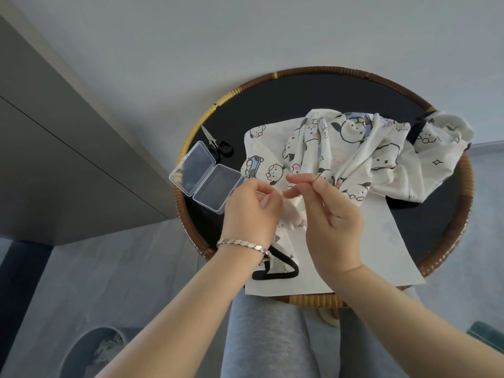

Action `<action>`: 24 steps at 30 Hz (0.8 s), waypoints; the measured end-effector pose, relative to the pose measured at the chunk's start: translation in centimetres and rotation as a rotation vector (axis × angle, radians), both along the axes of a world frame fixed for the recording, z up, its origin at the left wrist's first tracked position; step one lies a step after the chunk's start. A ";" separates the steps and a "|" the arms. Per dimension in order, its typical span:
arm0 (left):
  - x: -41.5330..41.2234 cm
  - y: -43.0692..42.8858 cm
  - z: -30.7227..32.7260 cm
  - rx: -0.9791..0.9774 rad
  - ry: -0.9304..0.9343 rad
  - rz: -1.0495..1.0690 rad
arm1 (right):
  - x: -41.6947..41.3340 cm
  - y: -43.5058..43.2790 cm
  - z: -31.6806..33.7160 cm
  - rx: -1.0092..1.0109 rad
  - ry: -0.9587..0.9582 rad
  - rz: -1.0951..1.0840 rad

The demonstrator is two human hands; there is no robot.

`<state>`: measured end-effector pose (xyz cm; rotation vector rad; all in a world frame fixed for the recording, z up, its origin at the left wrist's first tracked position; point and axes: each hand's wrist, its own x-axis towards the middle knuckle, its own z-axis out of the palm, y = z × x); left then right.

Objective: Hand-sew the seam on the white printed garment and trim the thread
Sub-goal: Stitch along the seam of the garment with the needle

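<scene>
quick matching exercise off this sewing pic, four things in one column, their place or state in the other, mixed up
Column 1
1. scissors
2. clear plastic box
3. printed garment
4. dark thread

Column 2
a. pinched in the fingers of the right hand
b. open, both halves flat, over the left rim of the tray
c. bunched up across the tray
d. lying on the tray behind the box, black handles

Pairs: 1-d, 2-b, 3-c, 4-a
</scene>
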<state>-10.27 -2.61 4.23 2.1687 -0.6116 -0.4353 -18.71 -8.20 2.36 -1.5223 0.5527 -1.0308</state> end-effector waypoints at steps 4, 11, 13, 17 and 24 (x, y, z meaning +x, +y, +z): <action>0.9 0.2 -0.4 0.085 -0.120 -0.008 | -0.6 -0.6 0.0 -0.121 0.120 0.183; 1.5 1.2 -0.1 0.029 -0.208 -0.013 | -3.1 -5.9 -0.6 -0.138 0.625 -0.043; 1.3 1.6 -0.2 0.017 -0.192 -0.019 | -3.2 -6.6 0.1 -0.118 0.670 -0.091; 0.5 1.9 -0.1 -0.043 -0.152 -0.069 | -2.0 -4.6 1.7 -0.233 0.697 0.059; 0.2 2.7 0.8 -0.129 -0.054 -0.121 | -1.3 -1.0 2.4 -0.033 0.615 0.307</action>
